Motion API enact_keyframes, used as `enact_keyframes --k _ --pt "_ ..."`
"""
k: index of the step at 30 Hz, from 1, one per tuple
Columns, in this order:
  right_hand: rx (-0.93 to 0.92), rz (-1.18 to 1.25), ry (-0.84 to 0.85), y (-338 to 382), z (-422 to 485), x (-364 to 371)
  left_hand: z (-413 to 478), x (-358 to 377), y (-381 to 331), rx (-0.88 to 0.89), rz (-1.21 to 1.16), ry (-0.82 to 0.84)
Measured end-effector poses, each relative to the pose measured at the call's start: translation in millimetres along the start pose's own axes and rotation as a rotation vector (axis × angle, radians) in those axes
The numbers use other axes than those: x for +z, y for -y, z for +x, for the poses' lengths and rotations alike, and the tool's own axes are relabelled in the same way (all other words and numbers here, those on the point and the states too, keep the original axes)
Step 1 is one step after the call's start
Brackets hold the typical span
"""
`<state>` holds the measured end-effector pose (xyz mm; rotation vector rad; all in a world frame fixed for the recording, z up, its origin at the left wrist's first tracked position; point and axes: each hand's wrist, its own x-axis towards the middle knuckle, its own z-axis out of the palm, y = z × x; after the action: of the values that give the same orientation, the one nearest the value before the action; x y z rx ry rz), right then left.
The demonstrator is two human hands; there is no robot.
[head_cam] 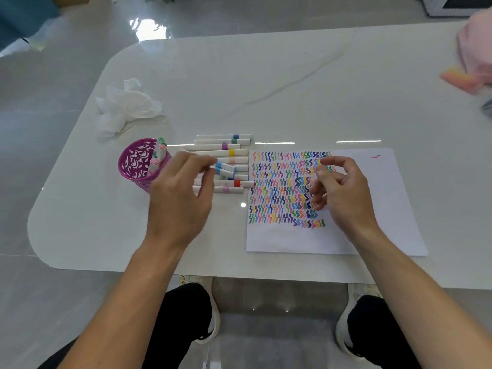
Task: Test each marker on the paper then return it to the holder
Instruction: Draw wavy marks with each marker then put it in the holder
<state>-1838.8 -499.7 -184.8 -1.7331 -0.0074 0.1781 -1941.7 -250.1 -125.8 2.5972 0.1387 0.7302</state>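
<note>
A sheet of white paper [372,209] lies flat on the white tabletop [266,75]. The left part of the paper is full of little squiggles [282,187] in many colours.

Just left of the paper, a row of white markers [223,153] lies side by side, each with a coloured band. Two markers with light blue bands sit tilted on top of the row. Farther left of the paper stands the purple holder [135,163], with a few markers poking out of it.

The person's left hand [178,201] is over the row, left of the paper. Its fingers [197,158] are bent and reach to one blue-banded marker [226,166]. I cannot tell if they are gripping it or only touching it.

The right hand [343,193] hangs over the paper, above the squiggles. Its fingers are loosely curled and hold nothing.

A crumpled white tissue [125,105] lies far to the left of the paper, behind the holder.
</note>
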Motion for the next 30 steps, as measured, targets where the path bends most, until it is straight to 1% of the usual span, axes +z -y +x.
enact_keyframes --k 3,7,15,19,21,24,27,30 --pt "-0.001 0.001 -0.003 -1.0 0.8 -1.5 -4.6 14.0 2.3 -0.044 0.016 0.167" --pt "-0.001 0.001 -0.005 -1.1 1.0 -2.5 -8.1 31.6 6.2 -0.082 0.098 0.3" --pt "0.011 0.016 -0.015 0.9 2.9 -6.4 -9.3 44.4 0.1 -0.135 0.166 0.36" --pt "0.012 0.015 -0.018 2.2 2.2 -8.8 -9.7 46.9 -4.5 -0.12 0.18 0.42" --pt "0.01 0.01 -0.019 2.5 1.8 -9.4 -9.5 47.7 -5.5 -0.12 0.184 0.426" --pt "0.019 0.005 -0.024 3.1 1.8 -9.7 -6.9 48.3 -5.8 -0.123 0.146 0.389" --pt "0.027 0.004 -0.022 3.2 1.9 -11.4 0.6 45.5 -11.0 -0.123 0.038 0.284" --pt "0.019 -0.028 -0.01 3.5 1.2 -12.6 8.4 42.6 -22.1 -0.146 -0.141 0.164"
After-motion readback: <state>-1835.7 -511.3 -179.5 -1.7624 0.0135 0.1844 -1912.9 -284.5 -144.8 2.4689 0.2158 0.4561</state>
